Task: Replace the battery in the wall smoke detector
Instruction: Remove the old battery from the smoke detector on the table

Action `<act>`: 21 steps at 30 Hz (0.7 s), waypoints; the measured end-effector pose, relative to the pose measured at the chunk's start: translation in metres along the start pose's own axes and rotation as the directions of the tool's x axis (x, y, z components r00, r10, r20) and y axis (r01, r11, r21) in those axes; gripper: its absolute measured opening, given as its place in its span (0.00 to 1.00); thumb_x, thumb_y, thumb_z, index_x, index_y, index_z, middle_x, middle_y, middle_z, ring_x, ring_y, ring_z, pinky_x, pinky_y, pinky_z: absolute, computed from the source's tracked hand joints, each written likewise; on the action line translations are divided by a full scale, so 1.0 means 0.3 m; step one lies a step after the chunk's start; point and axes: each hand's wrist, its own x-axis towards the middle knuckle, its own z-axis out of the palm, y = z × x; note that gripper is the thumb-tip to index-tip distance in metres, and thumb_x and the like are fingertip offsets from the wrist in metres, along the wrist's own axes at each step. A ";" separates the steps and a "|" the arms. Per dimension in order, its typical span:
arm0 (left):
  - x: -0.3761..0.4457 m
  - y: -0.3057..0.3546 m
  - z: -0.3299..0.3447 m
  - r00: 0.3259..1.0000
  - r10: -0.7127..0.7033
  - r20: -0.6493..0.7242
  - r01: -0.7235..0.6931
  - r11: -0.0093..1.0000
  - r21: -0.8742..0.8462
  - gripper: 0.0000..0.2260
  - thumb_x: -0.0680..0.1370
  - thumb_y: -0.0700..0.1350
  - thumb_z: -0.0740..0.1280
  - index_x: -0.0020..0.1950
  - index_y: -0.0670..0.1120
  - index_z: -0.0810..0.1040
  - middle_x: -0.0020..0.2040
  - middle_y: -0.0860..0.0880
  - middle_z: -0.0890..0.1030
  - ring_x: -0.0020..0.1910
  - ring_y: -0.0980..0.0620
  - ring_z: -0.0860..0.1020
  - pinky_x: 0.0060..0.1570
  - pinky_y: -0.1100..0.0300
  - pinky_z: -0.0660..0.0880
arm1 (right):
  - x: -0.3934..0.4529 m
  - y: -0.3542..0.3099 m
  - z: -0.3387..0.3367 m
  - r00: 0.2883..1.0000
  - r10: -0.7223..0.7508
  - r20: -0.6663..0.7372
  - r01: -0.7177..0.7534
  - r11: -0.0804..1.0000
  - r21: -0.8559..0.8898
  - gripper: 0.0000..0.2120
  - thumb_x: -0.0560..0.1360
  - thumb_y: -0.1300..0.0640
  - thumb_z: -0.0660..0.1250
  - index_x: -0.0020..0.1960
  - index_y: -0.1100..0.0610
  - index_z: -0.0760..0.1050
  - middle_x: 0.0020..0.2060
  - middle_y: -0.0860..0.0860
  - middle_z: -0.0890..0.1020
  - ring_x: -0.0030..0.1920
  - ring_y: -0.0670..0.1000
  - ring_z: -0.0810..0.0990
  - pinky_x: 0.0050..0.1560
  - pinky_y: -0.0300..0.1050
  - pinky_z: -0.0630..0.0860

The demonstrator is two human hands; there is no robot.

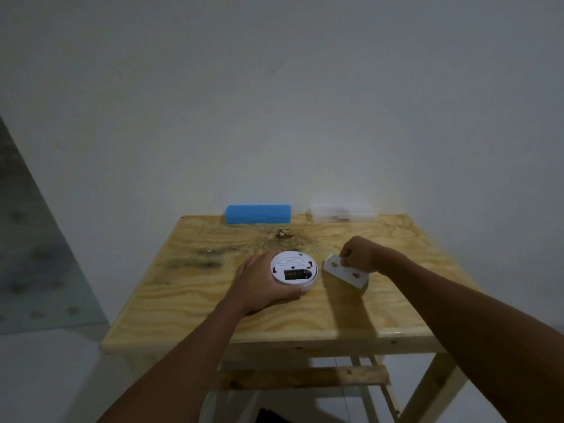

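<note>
So the left hand [263,285] is cupped round the round white plastic smoke detector [293,268], back up on the pale plywood table [274,315], probably steadying it, while the right hand [358,254] pinches its white mounting plate [345,271] aside, exposing the dark battery [297,273].

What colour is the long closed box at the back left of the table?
Bright blue. The box shows clearly in the head view, against the wall.

Bare forearms, no sleeves visible
</note>
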 end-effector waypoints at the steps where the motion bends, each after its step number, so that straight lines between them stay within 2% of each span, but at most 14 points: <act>1: -0.001 -0.001 0.001 1.000 -0.003 0.000 0.003 1.000 0.002 0.45 0.52 0.81 0.68 0.66 0.65 0.69 0.59 0.62 0.78 0.60 0.55 0.76 0.63 0.46 0.73 | -0.002 0.005 0.011 1.000 0.007 -0.008 -0.007 1.000 0.002 0.12 0.76 0.62 0.64 0.54 0.67 0.81 0.52 0.61 0.84 0.44 0.55 0.80 0.41 0.43 0.73; 3: -0.002 0.002 -0.001 1.000 -0.004 -0.002 0.004 1.000 0.006 0.45 0.53 0.81 0.67 0.66 0.65 0.69 0.59 0.62 0.78 0.60 0.55 0.76 0.63 0.46 0.73 | -0.010 0.005 0.027 0.999 0.019 -0.031 -0.018 1.000 0.015 0.12 0.76 0.62 0.63 0.53 0.69 0.81 0.50 0.63 0.84 0.45 0.59 0.83 0.40 0.47 0.78; 4: -0.002 0.003 -0.001 1.000 -0.006 0.001 0.006 1.000 0.011 0.45 0.53 0.82 0.67 0.66 0.65 0.69 0.59 0.63 0.78 0.60 0.55 0.76 0.63 0.46 0.73 | -0.017 0.000 0.034 0.999 0.019 -0.050 -0.019 1.000 0.010 0.12 0.76 0.61 0.63 0.52 0.69 0.80 0.50 0.64 0.84 0.46 0.60 0.83 0.43 0.50 0.79; 6: -0.003 0.005 -0.003 1.000 -0.008 0.002 0.008 1.000 0.017 0.45 0.53 0.82 0.67 0.66 0.65 0.69 0.60 0.63 0.78 0.61 0.55 0.76 0.63 0.46 0.73 | -0.026 -0.007 0.044 0.995 0.015 -0.096 -0.016 1.000 -0.010 0.12 0.76 0.60 0.63 0.53 0.67 0.79 0.50 0.63 0.84 0.49 0.60 0.83 0.49 0.53 0.79; 9: -0.007 0.006 -0.007 1.000 -0.006 0.001 0.006 1.000 0.007 0.45 0.52 0.82 0.67 0.67 0.66 0.68 0.60 0.63 0.78 0.62 0.55 0.75 0.63 0.46 0.72 | -0.043 -0.023 0.048 0.990 0.018 -0.138 -0.022 0.999 -0.029 0.12 0.76 0.58 0.65 0.57 0.62 0.76 0.53 0.59 0.81 0.51 0.58 0.80 0.53 0.55 0.79; 11: -0.011 0.008 -0.009 1.000 -0.001 -0.001 0.001 1.000 0.007 0.45 0.53 0.82 0.67 0.67 0.65 0.68 0.61 0.62 0.77 0.62 0.55 0.74 0.64 0.46 0.71 | -0.048 -0.046 0.042 0.986 -0.016 -0.167 0.013 1.000 -0.019 0.11 0.76 0.58 0.63 0.56 0.62 0.76 0.54 0.59 0.81 0.52 0.58 0.79 0.53 0.54 0.78; 14: -0.016 0.019 -0.015 1.000 0.025 -0.018 -0.025 1.000 0.006 0.43 0.55 0.81 0.67 0.66 0.65 0.70 0.59 0.63 0.79 0.60 0.56 0.76 0.64 0.47 0.71 | -0.062 -0.113 0.038 0.982 -0.082 -0.171 0.094 0.993 0.066 0.12 0.77 0.56 0.63 0.49 0.64 0.80 0.48 0.59 0.83 0.48 0.57 0.80 0.44 0.47 0.76; 17: -0.022 0.034 -0.022 0.998 0.045 -0.036 -0.046 0.999 -0.023 0.38 0.58 0.79 0.68 0.64 0.66 0.71 0.55 0.64 0.80 0.56 0.58 0.78 0.61 0.48 0.74 | -0.086 -0.176 0.047 0.992 -0.110 -0.068 0.116 0.989 0.096 0.15 0.76 0.51 0.65 0.44 0.64 0.81 0.38 0.56 0.81 0.39 0.54 0.77 0.33 0.43 0.68; 21: -0.032 0.045 -0.027 0.998 0.028 -0.051 -0.030 0.999 -0.035 0.39 0.56 0.80 0.67 0.64 0.67 0.71 0.55 0.64 0.81 0.55 0.58 0.78 0.58 0.48 0.76 | -0.078 -0.210 0.064 0.997 -0.067 -0.046 0.070 0.995 0.070 0.16 0.72 0.52 0.68 0.51 0.64 0.80 0.40 0.56 0.79 0.40 0.54 0.77 0.34 0.42 0.70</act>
